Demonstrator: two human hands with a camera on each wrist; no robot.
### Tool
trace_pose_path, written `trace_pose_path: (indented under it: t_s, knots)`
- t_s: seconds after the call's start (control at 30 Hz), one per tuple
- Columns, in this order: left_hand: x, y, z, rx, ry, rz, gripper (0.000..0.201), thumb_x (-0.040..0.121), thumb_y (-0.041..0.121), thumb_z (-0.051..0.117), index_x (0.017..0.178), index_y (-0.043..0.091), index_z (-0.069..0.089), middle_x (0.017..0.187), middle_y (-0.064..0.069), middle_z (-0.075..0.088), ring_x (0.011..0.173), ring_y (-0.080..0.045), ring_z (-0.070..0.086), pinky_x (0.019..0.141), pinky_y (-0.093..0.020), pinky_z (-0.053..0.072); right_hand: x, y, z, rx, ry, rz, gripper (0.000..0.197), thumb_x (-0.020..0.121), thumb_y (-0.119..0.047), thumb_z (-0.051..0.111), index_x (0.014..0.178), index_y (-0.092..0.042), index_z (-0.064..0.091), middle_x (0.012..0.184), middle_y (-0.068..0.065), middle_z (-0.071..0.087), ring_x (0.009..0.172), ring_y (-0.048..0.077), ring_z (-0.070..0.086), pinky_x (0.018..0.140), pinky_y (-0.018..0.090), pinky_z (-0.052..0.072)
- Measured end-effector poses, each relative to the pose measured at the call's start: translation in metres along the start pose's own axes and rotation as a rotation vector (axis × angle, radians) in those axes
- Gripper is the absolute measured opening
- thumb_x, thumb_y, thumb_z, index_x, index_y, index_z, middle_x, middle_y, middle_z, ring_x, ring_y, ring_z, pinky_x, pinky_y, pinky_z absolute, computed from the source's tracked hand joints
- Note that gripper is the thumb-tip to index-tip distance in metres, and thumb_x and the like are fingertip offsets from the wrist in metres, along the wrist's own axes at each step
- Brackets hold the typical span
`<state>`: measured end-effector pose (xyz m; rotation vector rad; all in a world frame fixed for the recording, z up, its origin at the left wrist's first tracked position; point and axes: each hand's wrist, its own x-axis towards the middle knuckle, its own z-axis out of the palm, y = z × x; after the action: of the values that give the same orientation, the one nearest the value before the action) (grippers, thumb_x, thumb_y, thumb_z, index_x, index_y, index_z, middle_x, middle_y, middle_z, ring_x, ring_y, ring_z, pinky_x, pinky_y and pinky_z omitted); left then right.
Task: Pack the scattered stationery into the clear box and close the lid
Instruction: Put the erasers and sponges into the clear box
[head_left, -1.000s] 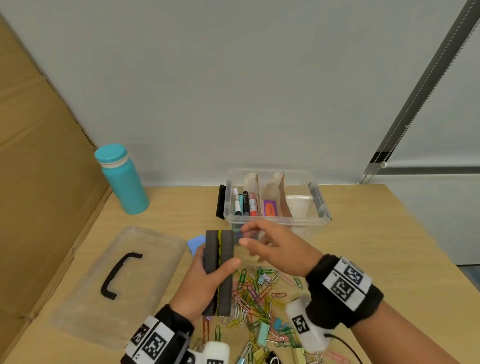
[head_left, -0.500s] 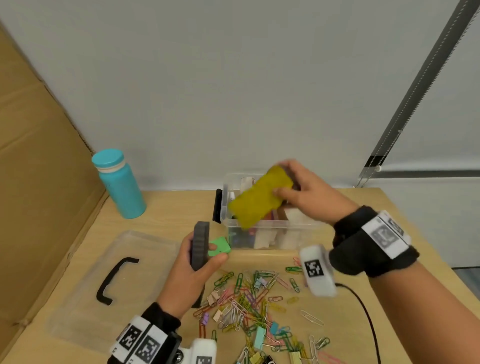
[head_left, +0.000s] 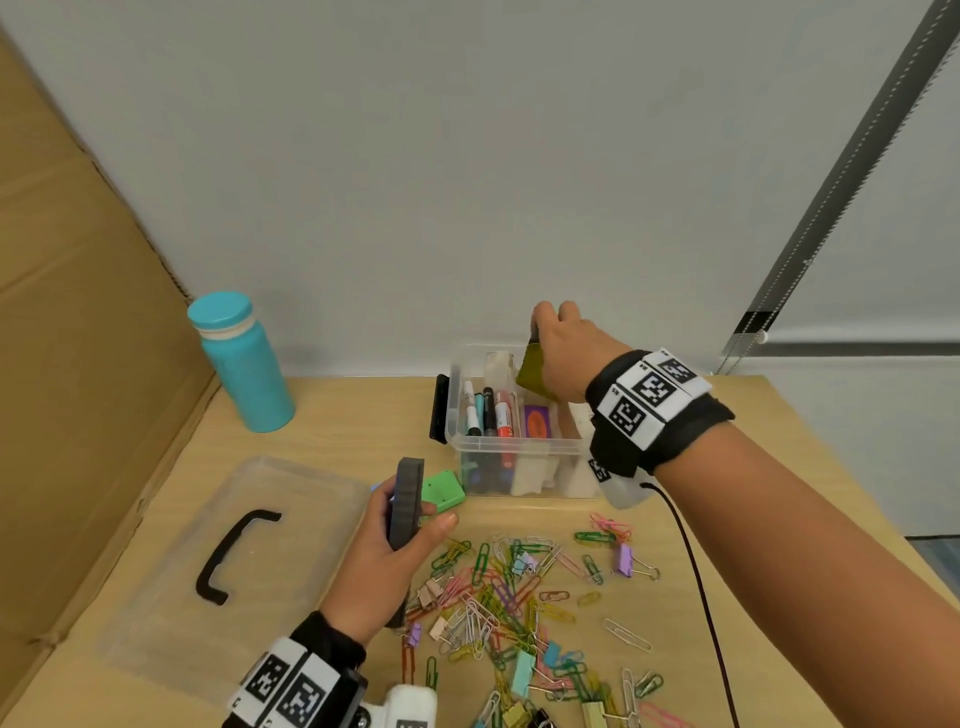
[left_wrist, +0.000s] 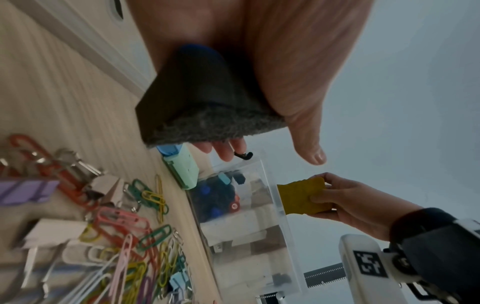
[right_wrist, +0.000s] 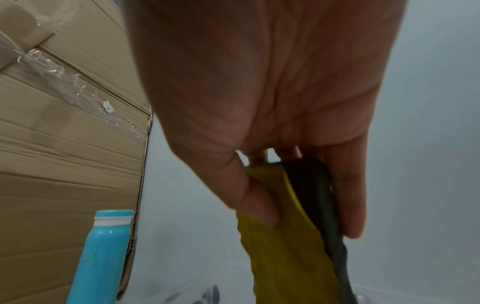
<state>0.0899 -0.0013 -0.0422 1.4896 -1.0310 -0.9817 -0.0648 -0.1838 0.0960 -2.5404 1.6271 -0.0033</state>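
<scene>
The clear box (head_left: 511, 446) stands open at the table's back, with markers (head_left: 488, 410) and a purple eraser (head_left: 536, 422) inside. My right hand (head_left: 558, 348) pinches a yellow-faced board eraser (head_left: 532, 371) (left_wrist: 301, 198) (right_wrist: 283, 246) upright over the box's back right part, its lower end below the rim. My left hand (head_left: 395, 540) grips a grey felt eraser (head_left: 406, 501) (left_wrist: 207, 107) on edge in front of the box. A green sharpener (head_left: 441, 491) (left_wrist: 183, 167) lies on the table beside it. Paper clips and binder clips (head_left: 514, 597) are scattered in front.
The clear lid (head_left: 223, 561) with a black handle lies flat at the left. A teal bottle (head_left: 241, 364) (right_wrist: 100, 257) stands at the back left, next to a cardboard wall (head_left: 78, 338). A black cable (head_left: 696, 582) trails from my right wrist across the table.
My right hand took the yellow-faced eraser from the pair in my left hand, carried it over the box and turned it upright into the back right part. My left hand keeps the grey one.
</scene>
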Motion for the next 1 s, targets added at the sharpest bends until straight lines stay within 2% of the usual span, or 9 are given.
trace_pose_path:
  t_s: [0.2, 0.33, 0.43, 0.5, 0.6, 0.73, 0.83, 0.9, 1.0]
  knots:
    - [-0.003, -0.002, 0.0, -0.025, 0.003, -0.018, 0.044, 0.084, 0.024, 0.066, 0.123, 0.017, 0.048, 0.09, 0.002, 0.057, 0.066, 0.009, 0.055, 0.068, -0.017, 0.045, 0.015, 0.001, -0.01, -0.077, -0.119, -0.022, 0.037, 0.088, -0.005, 0.054, 0.122, -0.007, 0.038, 0.097, 0.013, 0.059, 0.082, 0.028, 0.057, 0.071, 0.037, 0.05]
    - [-0.005, -0.003, 0.002, -0.03, -0.018, -0.02, 0.044, 0.084, 0.022, 0.067, 0.123, 0.012, 0.048, 0.086, 0.004, 0.056, 0.064, 0.009, 0.054, 0.066, -0.01, 0.046, 0.04, -0.004, -0.016, -0.108, -0.247, 0.0, 0.042, 0.088, -0.009, 0.061, 0.128, -0.006, 0.046, 0.123, 0.015, 0.057, 0.102, 0.028, 0.057, 0.081, 0.03, 0.05]
    - [-0.006, -0.001, 0.002, -0.026, -0.026, -0.014, 0.048, 0.081, 0.027, 0.067, 0.123, 0.015, 0.047, 0.093, 0.001, 0.058, 0.067, 0.009, 0.055, 0.066, -0.007, 0.045, 0.089, 0.013, 0.009, -0.2, -0.417, -0.024, 0.038, 0.077, -0.017, 0.075, 0.111, -0.027, 0.065, 0.121, 0.003, 0.061, 0.101, 0.026, 0.061, 0.063, 0.013, 0.052]
    - [-0.007, -0.001, 0.0, -0.02, -0.035, -0.008, 0.052, 0.078, 0.032, 0.067, 0.123, 0.017, 0.047, 0.093, 0.001, 0.058, 0.068, 0.009, 0.055, 0.066, -0.008, 0.046, 0.184, 0.065, 0.069, -0.266, -0.444, 0.07, 0.034, 0.048, -0.037, 0.082, 0.077, -0.044, 0.065, 0.106, -0.005, 0.07, 0.086, 0.024, 0.066, 0.07, 0.031, 0.058]
    - [-0.007, -0.002, -0.001, -0.002, -0.045, -0.023, 0.051, 0.079, 0.033, 0.067, 0.123, 0.02, 0.047, 0.098, 0.001, 0.059, 0.074, 0.008, 0.057, 0.067, -0.008, 0.046, 0.291, 0.121, 0.153, -0.229, -0.46, 0.103, 0.046, 0.027, -0.048, 0.071, 0.07, -0.035, 0.06, 0.093, -0.003, 0.071, 0.075, 0.026, 0.066, 0.072, 0.047, 0.057]
    - [-0.007, -0.008, -0.001, -0.011, -0.054, -0.046, 0.058, 0.077, 0.044, 0.068, 0.126, 0.024, 0.046, 0.107, 0.001, 0.062, 0.089, 0.003, 0.061, 0.074, -0.012, 0.046, 0.248, 0.094, 0.132, -0.26, -0.424, 0.114, 0.048, 0.039, -0.039, 0.07, 0.08, -0.033, 0.046, 0.087, 0.005, 0.061, 0.074, 0.033, 0.063, 0.07, 0.052, 0.055]
    - [-0.007, -0.008, 0.003, -0.002, -0.062, -0.049, 0.058, 0.073, 0.043, 0.067, 0.125, 0.025, 0.046, 0.106, 0.0, 0.062, 0.086, 0.002, 0.061, 0.077, -0.018, 0.045, 0.239, 0.103, 0.132, -0.274, -0.347, 0.039, 0.064, 0.045, -0.047, 0.072, 0.104, -0.044, 0.047, 0.103, -0.001, 0.063, 0.082, 0.027, 0.062, 0.074, 0.047, 0.055]
    - [-0.008, -0.007, 0.005, -0.007, -0.072, -0.039, 0.057, 0.076, 0.045, 0.066, 0.125, 0.024, 0.047, 0.103, -0.001, 0.062, 0.08, 0.004, 0.06, 0.077, -0.019, 0.045, 0.163, 0.068, 0.089, -0.288, -0.246, 0.034, 0.066, 0.058, -0.044, 0.074, 0.117, -0.048, 0.044, 0.121, -0.002, 0.061, 0.095, 0.026, 0.062, 0.08, 0.045, 0.054]
    - [-0.009, -0.003, 0.005, -0.02, -0.067, -0.031, 0.056, 0.074, 0.046, 0.063, 0.125, 0.03, 0.044, 0.103, 0.0, 0.062, 0.086, 0.002, 0.061, 0.078, -0.019, 0.045, 0.041, 0.006, 0.023, -0.128, -0.182, -0.027, 0.042, 0.092, -0.019, 0.053, 0.133, -0.015, 0.045, 0.128, 0.009, 0.056, 0.111, 0.027, 0.058, 0.093, 0.037, 0.05]
